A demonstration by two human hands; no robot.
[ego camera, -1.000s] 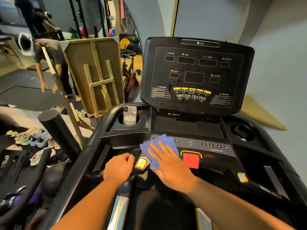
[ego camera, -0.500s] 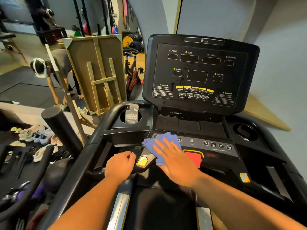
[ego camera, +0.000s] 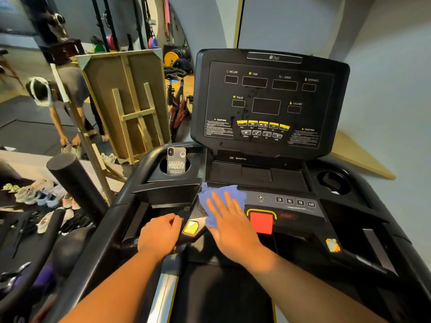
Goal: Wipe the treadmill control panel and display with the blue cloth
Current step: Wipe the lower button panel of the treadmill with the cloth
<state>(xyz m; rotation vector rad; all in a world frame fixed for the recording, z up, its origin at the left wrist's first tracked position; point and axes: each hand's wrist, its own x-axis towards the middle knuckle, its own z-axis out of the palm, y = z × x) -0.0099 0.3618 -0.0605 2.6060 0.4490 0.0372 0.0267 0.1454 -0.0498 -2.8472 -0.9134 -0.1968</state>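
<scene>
— Blue cloth (ego camera: 221, 201)?
— Flat on control panel (ego camera: 289, 202), just left of red stop button (ego camera: 260, 222), under right hand (ego camera: 229, 226), fingers straight, slightly spread.
— Left hand (ego camera: 159, 234)?
— Curled round handlebar, left of button.

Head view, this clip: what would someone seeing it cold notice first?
Most likely the blue cloth, pressed flat under the right hand on the left end of the lower control panel, just left of the red stop button. Above stands the dark display, speckled with droplets near its middle. The left hand grips the handlebar, and a phone stands in the left cup holder.
</scene>
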